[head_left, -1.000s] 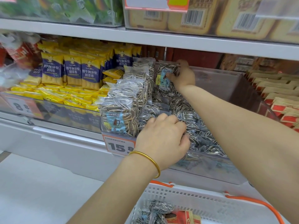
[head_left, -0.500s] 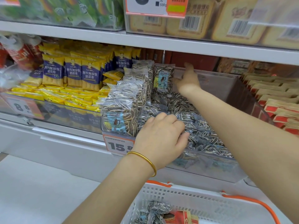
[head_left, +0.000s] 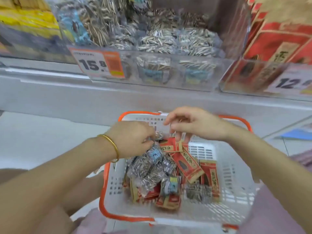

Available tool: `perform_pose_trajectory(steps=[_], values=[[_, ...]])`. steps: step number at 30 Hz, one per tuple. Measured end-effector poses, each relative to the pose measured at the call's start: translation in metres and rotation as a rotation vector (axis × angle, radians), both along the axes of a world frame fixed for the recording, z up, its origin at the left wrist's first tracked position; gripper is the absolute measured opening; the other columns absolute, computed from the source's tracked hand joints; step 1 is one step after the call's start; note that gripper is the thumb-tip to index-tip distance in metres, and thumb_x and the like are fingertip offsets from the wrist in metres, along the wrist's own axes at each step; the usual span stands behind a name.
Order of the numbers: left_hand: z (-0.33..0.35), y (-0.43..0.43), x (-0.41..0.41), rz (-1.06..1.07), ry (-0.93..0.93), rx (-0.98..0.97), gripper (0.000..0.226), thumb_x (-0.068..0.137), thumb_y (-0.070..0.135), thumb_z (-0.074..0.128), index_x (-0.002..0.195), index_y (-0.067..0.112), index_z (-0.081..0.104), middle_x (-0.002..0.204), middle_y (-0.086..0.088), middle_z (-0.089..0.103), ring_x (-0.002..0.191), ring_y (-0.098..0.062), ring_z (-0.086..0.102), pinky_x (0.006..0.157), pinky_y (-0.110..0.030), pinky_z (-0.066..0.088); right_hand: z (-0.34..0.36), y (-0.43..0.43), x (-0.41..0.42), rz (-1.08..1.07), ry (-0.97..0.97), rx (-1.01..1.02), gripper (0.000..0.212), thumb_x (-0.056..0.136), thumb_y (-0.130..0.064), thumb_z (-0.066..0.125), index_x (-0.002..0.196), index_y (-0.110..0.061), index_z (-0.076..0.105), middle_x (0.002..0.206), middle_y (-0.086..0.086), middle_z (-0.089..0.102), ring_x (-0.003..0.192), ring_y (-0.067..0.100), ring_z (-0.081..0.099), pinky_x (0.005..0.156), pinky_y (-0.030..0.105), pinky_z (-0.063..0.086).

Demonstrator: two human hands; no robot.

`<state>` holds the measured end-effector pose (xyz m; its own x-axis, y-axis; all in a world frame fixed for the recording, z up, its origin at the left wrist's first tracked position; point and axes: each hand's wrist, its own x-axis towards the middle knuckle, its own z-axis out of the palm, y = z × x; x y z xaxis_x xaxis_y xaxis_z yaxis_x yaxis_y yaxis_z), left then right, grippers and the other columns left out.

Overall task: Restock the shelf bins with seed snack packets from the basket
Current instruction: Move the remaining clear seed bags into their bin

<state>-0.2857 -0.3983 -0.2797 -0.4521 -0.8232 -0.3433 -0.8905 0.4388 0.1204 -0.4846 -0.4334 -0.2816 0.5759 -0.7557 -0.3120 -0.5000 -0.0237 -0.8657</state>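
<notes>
Packets of two kinds lie mixed in the basket (head_left: 236, 174), which sits just below the shelf, so each lift is a short one. The left hand (head_left: 133, 139) curls its fingers round the top of a striped seed packet (head_left: 154, 155), probably because the top edge gives the surest hold on a slippery bag. The right hand (head_left: 197, 123) hangs over a red packet (head_left: 170, 146) with its fingers bent toward the edge; blur hides whether they pinch it. Above, the clear bin (head_left: 168, 78) behind the price tag (head_left: 99, 64) holds matching striped packets, likely this one's destination.
</notes>
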Motion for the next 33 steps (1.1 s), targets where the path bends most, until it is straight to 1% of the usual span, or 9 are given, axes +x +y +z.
perform_pose_trajectory(steps=[2, 4, 6, 12, 15, 20, 24, 29, 33], values=[[-0.019, 0.007, 0.003, 0.034, -0.057, 0.137, 0.026, 0.095, 0.033, 0.041, 0.112, 0.029, 0.059, 0.116, 0.007, 0.059, 0.105, -0.014, 0.055, 0.082, -0.025, 0.045, -0.065, -0.003, -0.005, 0.029, 0.238, 0.06, 0.013, 0.092, -0.001, 0.053, 0.101, -0.008, 0.059, 0.079, 0.003, 0.061, 0.075, 0.031, 0.068, 0.056, 0.031, 0.054], [-0.03, 0.01, 0.006, 0.082, -0.091, 0.208, 0.026, 0.095, 0.034, 0.041, 0.114, 0.029, 0.058, 0.118, 0.006, 0.058, 0.106, -0.015, 0.055, 0.087, -0.029, 0.046, -0.12, 0.001, -0.014, 0.06, 0.454, 0.032, 0.016, 0.092, 0.0, 0.051, 0.103, -0.009, 0.059, 0.095, -0.002, 0.059, 0.078, 0.018, 0.063, 0.058, 0.018, 0.046], [-0.034, 0.007, 0.008, 0.106, -0.135, 0.229, 0.028, 0.096, 0.037, 0.04, 0.118, 0.03, 0.055, 0.12, 0.005, 0.056, 0.108, -0.016, 0.054, 0.089, -0.032, 0.046, -0.163, 0.011, -0.021, 0.133, 0.574, 0.015, 0.022, 0.091, -0.005, 0.055, 0.112, -0.007, 0.059, 0.113, 0.005, 0.06, 0.094, 0.017, 0.058, 0.07, 0.02, 0.039], [-0.041, -0.009, 0.012, 0.151, -0.141, 0.232, 0.029, 0.097, 0.036, 0.038, 0.122, 0.028, 0.052, 0.121, 0.002, 0.056, 0.108, -0.018, 0.054, 0.091, -0.034, 0.045, -0.234, 0.034, -0.005, 0.203, 0.664, 0.093, 0.051, 0.097, -0.034, 0.049, 0.137, -0.004, 0.036, 0.119, 0.012, 0.057, 0.103, 0.024, 0.058, 0.091, 0.035, 0.049], [-0.048, -0.009, 0.008, 0.142, -0.156, 0.257, 0.03, 0.097, 0.036, 0.037, 0.122, 0.028, 0.052, 0.121, 0.003, 0.055, 0.107, -0.017, 0.054, 0.091, -0.034, 0.046, -0.259, 0.051, 0.002, 0.141, 0.679, 0.17, 0.071, 0.096, -0.037, 0.048, 0.151, -0.01, 0.01, 0.144, 0.021, 0.034, 0.12, 0.033, 0.051, 0.101, 0.041, 0.045], [-0.057, -0.013, -0.006, 0.107, -0.148, 0.293, 0.03, 0.097, 0.031, 0.038, 0.123, 0.024, 0.052, 0.12, 0.001, 0.056, 0.107, -0.018, 0.054, 0.089, -0.033, 0.046, -0.271, 0.057, 0.016, -0.168, 0.595, 0.228, 0.082, 0.081, -0.036, 0.071, 0.146, -0.016, 0.025, 0.136, 0.015, 0.034, 0.108, 0.026, 0.055, 0.089, 0.029, 0.049], [-0.061, -0.018, -0.016, 0.078, -0.167, 0.296, 0.03, 0.097, 0.032, 0.039, 0.121, 0.021, 0.052, 0.116, -0.001, 0.057, 0.104, -0.021, 0.055, 0.088, -0.037, 0.048, -0.261, 0.053, 0.004, -0.257, 0.622, 0.169, 0.058, 0.073, -0.017, 0.077, 0.121, -0.009, 0.045, 0.123, 0.011, 0.042, 0.091, 0.019, 0.051, 0.077, 0.025, 0.047], [-0.067, -0.022, -0.026, 0.055, -0.156, 0.266, 0.028, 0.096, 0.027, 0.043, 0.122, 0.021, 0.053, 0.121, -0.002, 0.056, 0.108, -0.021, 0.054, 0.09, -0.037, 0.048, -0.226, 0.029, -0.018, -0.344, 0.404, 0.168, 0.051, 0.079, -0.022, 0.065, 0.124, -0.014, 0.043, 0.107, 0.004, 0.05, 0.075, 0.018, 0.059, 0.07, 0.036, 0.055], [-0.1, -0.016, -0.019, 0.062, -0.183, 0.241, 0.038, 0.092, 0.02, 0.049, 0.13, 0.02, 0.044, 0.132, -0.007, 0.043, 0.117, -0.025, 0.046, 0.09, -0.04, 0.047, -0.208, 0.022, -0.025, -0.336, 0.323, 0.146, 0.024, 0.086, -0.028, 0.061, 0.108, -0.021, 0.054, 0.111, 0.005, 0.053, 0.078, 0.021, 0.063, 0.069, 0.035, 0.053]])
